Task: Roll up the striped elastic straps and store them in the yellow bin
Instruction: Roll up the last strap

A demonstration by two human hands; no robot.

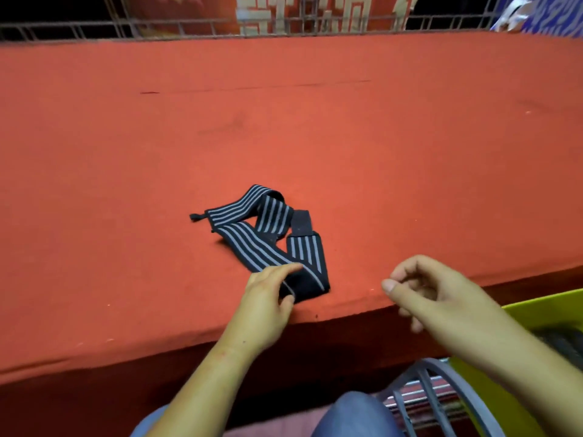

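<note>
Navy elastic with pale grey stripes, the strap [249,247] lies in a loose, flat zigzag on the red cloth tabletop [315,137], near its front edge. The left hand [265,298] pinches its near end. At three o'clock the right hand [441,294] hovers loosely curled, empty. At four o'clock is the yellow bin [542,305].

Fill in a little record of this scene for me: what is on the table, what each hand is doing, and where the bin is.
table: covered in red cloth
strap: striped, unrolled, lying in loose folds near the front edge
left hand: pinches the strap's near end
right hand: beside the strap, fingers loosely curled, holding nothing
yellow bin: lower right, below the table edge
</note>
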